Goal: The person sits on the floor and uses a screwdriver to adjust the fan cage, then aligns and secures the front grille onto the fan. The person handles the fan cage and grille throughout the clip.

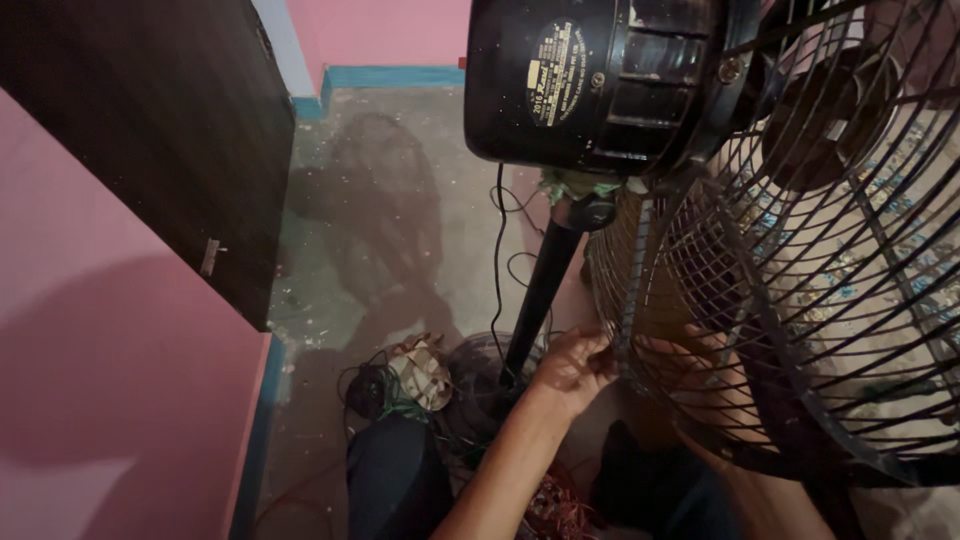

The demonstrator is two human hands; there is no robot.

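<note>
Our left hand point(572, 368) pinches the lower edge of the fan guard point(800, 300), fingers closed on the wire, just right of the pole point(540, 300). Right hand point(690, 365) sits behind the guard; can't tell its grip. Motor point(590, 80) above both.

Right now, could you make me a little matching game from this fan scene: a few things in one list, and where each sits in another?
Things:
1. motor housing
2. wire guard
3. left hand
4. dark door

Places:
A. against the pink wall, upper left
B. at the guard's lower edge, beside the stand pole
C. top of the picture, above the pole
D. filling the right side

Pairs: 1-C, 2-D, 3-B, 4-A
</note>
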